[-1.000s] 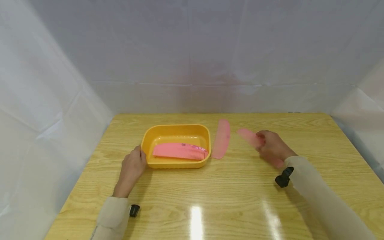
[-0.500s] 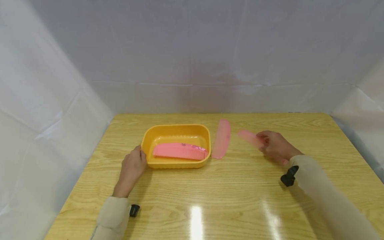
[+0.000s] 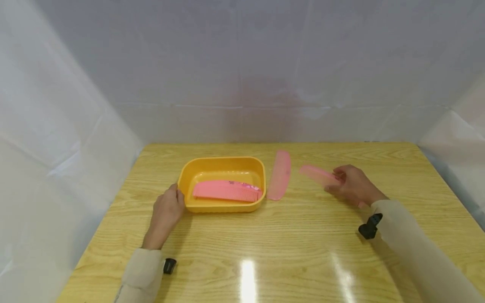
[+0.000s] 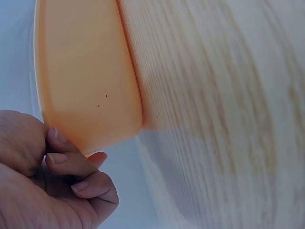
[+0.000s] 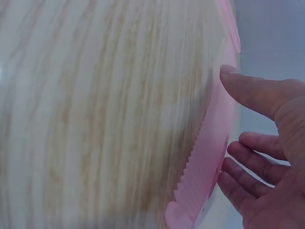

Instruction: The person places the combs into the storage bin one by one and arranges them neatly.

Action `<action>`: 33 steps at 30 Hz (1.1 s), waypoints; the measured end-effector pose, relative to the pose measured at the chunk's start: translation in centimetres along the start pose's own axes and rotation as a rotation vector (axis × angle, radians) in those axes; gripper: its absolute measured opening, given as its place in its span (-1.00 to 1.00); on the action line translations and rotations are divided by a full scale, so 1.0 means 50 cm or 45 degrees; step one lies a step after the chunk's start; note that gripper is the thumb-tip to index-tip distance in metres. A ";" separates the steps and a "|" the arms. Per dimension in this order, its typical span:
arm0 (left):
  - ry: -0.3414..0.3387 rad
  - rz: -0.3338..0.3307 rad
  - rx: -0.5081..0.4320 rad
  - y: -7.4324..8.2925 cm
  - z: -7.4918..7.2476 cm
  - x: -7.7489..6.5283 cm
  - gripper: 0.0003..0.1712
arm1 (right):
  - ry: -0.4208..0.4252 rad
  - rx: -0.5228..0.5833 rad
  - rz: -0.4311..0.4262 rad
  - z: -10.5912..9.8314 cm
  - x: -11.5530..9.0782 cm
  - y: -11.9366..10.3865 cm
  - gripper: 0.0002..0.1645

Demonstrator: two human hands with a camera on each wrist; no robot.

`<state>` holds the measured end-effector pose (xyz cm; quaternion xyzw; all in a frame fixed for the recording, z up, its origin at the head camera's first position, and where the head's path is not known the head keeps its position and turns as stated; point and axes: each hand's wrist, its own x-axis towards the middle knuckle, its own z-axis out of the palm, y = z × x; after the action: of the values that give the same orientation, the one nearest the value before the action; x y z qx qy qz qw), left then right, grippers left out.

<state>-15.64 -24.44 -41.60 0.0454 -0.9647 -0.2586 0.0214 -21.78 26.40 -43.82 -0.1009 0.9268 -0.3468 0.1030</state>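
Observation:
A yellow plastic tray (image 3: 227, 208) stands left of the middle of the wooden table, with a pink comb (image 3: 223, 191) inside it. My left hand (image 3: 169, 206) grips the tray's left end; in the left wrist view its fingers (image 4: 71, 164) are curled at the tray's corner. A second pink comb (image 3: 279, 174) lies just right of the tray. Further right, my right hand (image 3: 354, 185) is over a third pink comb (image 3: 318, 173) on the table. In the right wrist view the thumb (image 5: 248, 93) overlaps this comb and the loosely spread fingers (image 5: 252, 164) are at its curved back.
The wooden table (image 3: 295, 244) ends at the back against a grey-white sheet (image 3: 242, 63), and similar sheets (image 3: 49, 126) stand at the sides. Black wrist cameras (image 3: 370, 226) sit on both sleeves.
My right hand has shifted a little to the right along the third comb, baring more of it, while the comb's far tip has stayed almost in place. The left hand and tray have not moved.

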 end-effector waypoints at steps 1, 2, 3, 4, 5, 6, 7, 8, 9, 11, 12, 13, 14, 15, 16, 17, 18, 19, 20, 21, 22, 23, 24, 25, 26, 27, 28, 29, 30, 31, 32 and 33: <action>0.000 0.001 0.000 0.000 0.000 0.000 -0.69 | 0.004 0.001 0.010 0.001 -0.001 0.000 -0.06; 0.001 0.002 0.000 -0.001 0.000 0.000 -0.70 | 0.010 -0.004 0.016 0.002 -0.002 0.000 -0.06; 0.003 0.004 0.000 -0.001 0.000 0.000 -0.71 | 0.015 -0.010 0.019 0.003 -0.002 0.002 -0.07; 0.005 0.005 -0.001 -0.001 0.001 0.000 -0.71 | 0.023 -0.017 0.022 0.005 -0.003 0.003 -0.08; 0.005 0.006 -0.002 -0.002 0.001 0.000 -0.72 | 0.032 -0.024 0.019 0.006 -0.003 0.004 -0.09; 0.007 0.008 -0.001 -0.002 0.001 0.000 -0.72 | 0.041 -0.035 0.009 0.008 -0.003 0.004 -0.09; 0.007 0.008 -0.001 -0.003 0.001 0.001 -0.71 | 0.050 -0.043 -0.001 0.009 -0.004 0.004 -0.11; 0.008 0.006 -0.001 -0.003 0.002 0.001 -0.71 | 0.061 -0.054 -0.015 0.011 -0.004 0.004 -0.13; 0.008 0.006 0.001 -0.003 0.002 0.001 -0.71 | 0.070 -0.061 -0.027 0.012 -0.003 0.006 -0.15; 0.010 0.010 0.004 -0.004 0.002 0.001 -0.70 | 0.083 -0.069 -0.050 0.014 -0.004 0.005 -0.18; 0.012 0.014 0.006 -0.004 0.002 0.001 -0.71 | 0.087 -0.074 -0.060 0.015 -0.004 0.005 -0.20; 0.013 0.016 0.005 -0.004 0.002 0.000 -0.71 | 0.089 -0.076 -0.063 0.016 -0.005 0.005 -0.21; 0.016 0.020 0.006 -0.004 0.002 0.000 -0.71 | 0.089 -0.076 -0.066 0.016 -0.004 0.006 -0.22; 0.017 0.022 0.004 -0.004 0.002 0.000 -0.72 | 0.087 -0.076 -0.069 0.016 -0.005 0.006 -0.22; 0.015 0.023 0.001 -0.004 0.002 0.000 -0.72 | 0.087 -0.075 -0.072 0.016 -0.004 0.007 -0.22; 0.013 0.022 0.000 -0.005 0.002 0.000 -0.72 | 0.086 -0.075 -0.073 0.017 -0.004 0.008 -0.22; 0.013 0.020 0.001 -0.005 0.002 0.000 -0.72 | 0.087 -0.075 -0.076 0.017 -0.004 0.009 -0.23; 0.011 0.018 -0.001 -0.005 0.002 0.000 -0.72 | 0.088 -0.074 -0.077 0.017 -0.004 0.010 -0.23; 0.011 0.018 0.001 -0.005 0.002 0.000 -0.71 | 0.091 -0.074 -0.082 0.017 -0.004 0.011 -0.23; 0.010 0.018 0.002 -0.005 0.002 0.000 -0.71 | 0.096 -0.077 -0.086 0.017 -0.004 0.012 -0.23; 0.010 0.017 0.003 -0.005 0.002 0.000 -0.71 | 0.101 -0.082 -0.086 0.017 -0.003 0.013 -0.23; 0.011 0.017 0.006 -0.005 0.002 0.000 -0.70 | 0.104 -0.087 -0.086 0.016 -0.003 0.013 -0.23; 0.011 0.017 0.007 -0.005 0.003 0.000 -0.71 | 0.107 -0.091 -0.086 0.016 -0.003 0.013 -0.23; 0.012 0.017 0.006 -0.004 0.002 0.000 -0.71 | 0.108 -0.091 -0.083 0.014 -0.003 0.012 -0.22; 0.014 0.020 0.008 -0.004 0.003 0.000 -0.71 | 0.110 -0.095 -0.088 0.013 -0.003 0.012 -0.21; 0.014 0.020 0.007 -0.004 0.003 0.000 -0.71 | 0.110 -0.097 -0.084 0.011 -0.003 0.012 -0.20; 0.015 0.022 0.007 -0.004 0.003 0.001 -0.72 | 0.107 -0.096 -0.080 0.009 -0.003 0.011 -0.19; 0.018 0.023 0.007 -0.004 0.003 0.001 -0.72 | 0.107 -0.096 -0.083 0.007 -0.002 0.010 -0.19; 0.020 0.025 0.007 -0.004 0.003 0.001 -0.73 | 0.108 -0.096 -0.089 0.005 -0.002 0.008 -0.18; 0.021 0.028 0.006 -0.004 0.003 0.001 -0.73 | 0.110 -0.098 -0.097 0.003 -0.002 0.006 -0.18; 0.022 0.029 0.007 -0.004 0.003 0.001 -0.73 | 0.115 -0.101 -0.109 0.001 -0.001 0.005 -0.19; 0.022 0.027 0.006 -0.004 0.004 0.001 -0.73 | 0.118 -0.102 -0.115 -0.002 0.000 0.003 -0.20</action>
<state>-15.70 -24.53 -41.87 0.0374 -0.9655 -0.2558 0.0326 -21.81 26.55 -43.85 -0.1304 0.9383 -0.3179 0.0403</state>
